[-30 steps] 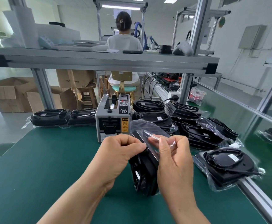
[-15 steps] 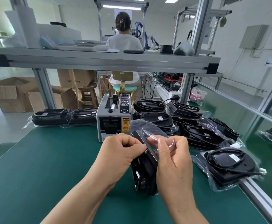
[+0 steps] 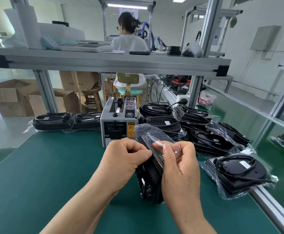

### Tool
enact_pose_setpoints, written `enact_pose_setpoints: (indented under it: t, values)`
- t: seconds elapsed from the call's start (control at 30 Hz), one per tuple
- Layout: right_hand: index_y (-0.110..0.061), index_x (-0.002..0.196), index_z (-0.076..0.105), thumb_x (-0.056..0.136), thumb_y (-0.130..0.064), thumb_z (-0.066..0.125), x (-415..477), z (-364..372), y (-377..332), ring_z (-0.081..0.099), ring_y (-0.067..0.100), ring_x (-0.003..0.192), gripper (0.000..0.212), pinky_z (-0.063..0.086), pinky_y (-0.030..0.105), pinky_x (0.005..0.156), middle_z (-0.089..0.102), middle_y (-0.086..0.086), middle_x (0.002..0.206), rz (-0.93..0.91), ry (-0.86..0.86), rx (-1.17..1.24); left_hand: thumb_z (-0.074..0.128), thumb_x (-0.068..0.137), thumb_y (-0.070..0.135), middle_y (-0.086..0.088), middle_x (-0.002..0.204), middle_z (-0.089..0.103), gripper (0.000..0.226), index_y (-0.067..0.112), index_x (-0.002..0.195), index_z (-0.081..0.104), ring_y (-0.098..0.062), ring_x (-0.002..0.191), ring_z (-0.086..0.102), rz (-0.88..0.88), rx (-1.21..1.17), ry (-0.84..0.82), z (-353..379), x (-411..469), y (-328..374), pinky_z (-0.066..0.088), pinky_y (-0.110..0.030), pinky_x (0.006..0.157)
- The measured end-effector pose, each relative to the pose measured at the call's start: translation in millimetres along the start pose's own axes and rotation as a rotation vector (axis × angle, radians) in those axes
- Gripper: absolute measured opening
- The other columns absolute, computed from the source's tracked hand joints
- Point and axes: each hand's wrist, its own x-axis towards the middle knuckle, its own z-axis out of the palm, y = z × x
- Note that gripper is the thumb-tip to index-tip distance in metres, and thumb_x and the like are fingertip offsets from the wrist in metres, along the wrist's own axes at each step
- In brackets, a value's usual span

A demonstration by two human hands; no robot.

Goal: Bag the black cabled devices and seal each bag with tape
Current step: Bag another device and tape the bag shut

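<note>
Black device [image 3: 150, 179] in bag [image 3: 148, 131]; left grip [image 3: 126, 159], right grip [image 3: 180, 169] pinch bag mouth; tape dispenser [image 3: 117, 125] close behind.

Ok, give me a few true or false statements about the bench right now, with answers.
1. Both the left hand and right hand hold the bagged device. True.
2. That device lies flat on the green mat. False: it stands on edge.
3. The tape dispenser stands just beyond the hands. True.
4. The person ahead faces this bench. False: their back is turned to it.
</note>
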Motion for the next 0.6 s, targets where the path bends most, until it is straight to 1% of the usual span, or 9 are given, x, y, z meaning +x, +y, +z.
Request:
enact_pose_setpoints:
  t: [0.07, 0.17, 0.23, 0.33, 0.37, 0.43, 0.5, 0.53, 0.6]
  values:
    - [-0.025, 0.088, 0.058, 0.097, -0.024, 0.062, -1, 0, -1, 0.068, 0.004, 0.080, 0.010, 0.050, 0.018, 0.070, 0.073, -0.015, 0.089, -0.003, -0.001, -0.003, 0.081, 0.076, 0.016, 0.005, 0.066, 0.068, 0.015, 0.021, 0.064, 0.073, -0.007, 0.058, 0.060, 0.005, 0.016, 0.016, 1, 0, 0, 0.050, -0.022, 0.060]
    - [-0.024, 0.088, 0.058, 0.097, -0.024, 0.062, -1, 0, -1, 0.067, 0.003, 0.078, 0.010, 0.049, 0.016, 0.068, 0.073, -0.018, 0.087, -0.002, -0.002, 0.003, 0.081, 0.077, 0.015, 0.005, 0.067, 0.067, 0.016, 0.020, 0.064, 0.072, -0.009, 0.060, 0.059, 0.016, 0.026, 0.035, 3, 0, -2, 0.051, -0.028, 0.063]
    - [-0.024, 0.088, 0.058, 0.097, -0.024, 0.063, 0, 0, -1, 0.066, 0.002, 0.075, 0.010, 0.048, 0.014, 0.066, 0.072, -0.020, 0.085, -0.004, -0.001, -0.003, 0.082, 0.076, 0.016, 0.007, 0.064, 0.065, 0.016, 0.022, 0.065, 0.072, -0.009, 0.058, 0.057, 0.026, 0.031, 0.046, 4, -1, -4, 0.050, -0.031, 0.062]
    - [-0.023, 0.088, 0.058, 0.097, -0.024, 0.063, 0, -1, -1, 0.066, 0.000, 0.075, 0.010, 0.047, 0.013, 0.066, 0.071, -0.021, 0.084, -0.005, -0.006, -0.007, 0.081, 0.076, 0.022, 0.012, 0.057, 0.061, 0.014, 0.027, 0.068, 0.071, -0.004, 0.052, 0.052, 0.043, 0.080, 0.064, 6, -1, -8, 0.046, -0.024, 0.055]
    - [-0.023, 0.088, 0.058, 0.097, -0.024, 0.063, 0, -1, -1, 0.066, -0.001, 0.075, 0.010, 0.048, 0.013, 0.066, 0.071, -0.021, 0.084, -0.003, -0.008, -0.006, 0.081, 0.076, 0.023, 0.014, 0.058, 0.060, 0.014, 0.028, 0.069, 0.070, -0.002, 0.051, 0.050, 0.057, 0.094, 0.072, 7, -1, -9, 0.045, -0.021, 0.053]
    - [-0.023, 0.089, 0.058, 0.098, -0.022, 0.061, 0, -2, -1, 0.067, -0.001, 0.080, 0.009, 0.049, 0.013, 0.069, 0.072, -0.020, 0.087, -0.008, -0.015, -0.002, 0.080, 0.073, 0.031, 0.019, 0.072, 0.059, 0.012, 0.033, 0.075, 0.068, 0.003, 0.057, 0.051, 0.094, 0.112, 0.109, 9, -2, -12, 0.043, -0.013, 0.054]
    - [-0.023, 0.091, 0.059, 0.099, -0.021, 0.057, 0, -3, -1, 0.068, -0.001, 0.087, 0.008, 0.048, 0.011, 0.073, 0.073, -0.019, 0.092, -0.019, -0.019, 0.000, 0.074, 0.066, 0.045, 0.027, 0.090, 0.055, 0.024, 0.040, 0.086, 0.062, 0.008, 0.079, 0.054, 0.101, 0.138, 0.163, 12, -4, -15, 0.042, -0.008, 0.063]
    - [-0.023, 0.091, 0.060, 0.099, -0.021, 0.057, 1, -3, -1, 0.068, -0.001, 0.088, 0.008, 0.048, 0.011, 0.073, 0.073, -0.019, 0.093, -0.022, -0.021, 0.001, 0.073, 0.065, 0.048, 0.026, 0.096, 0.054, 0.029, 0.042, 0.090, 0.060, 0.010, 0.087, 0.053, 0.079, 0.132, 0.181, 13, -4, -16, 0.042, -0.012, 0.066]
    - [-0.023, 0.092, 0.060, 0.099, -0.021, 0.058, 0, -2, -1, 0.067, 0.000, 0.083, 0.008, 0.048, 0.012, 0.071, 0.073, -0.018, 0.091, -0.019, -0.024, -0.001, 0.076, 0.073, 0.044, 0.017, 0.103, 0.056, 0.024, 0.039, 0.090, 0.060, 0.004, 0.087, 0.057, 0.026, 0.085, 0.208, 17, -2, -16, 0.050, -0.026, 0.070]
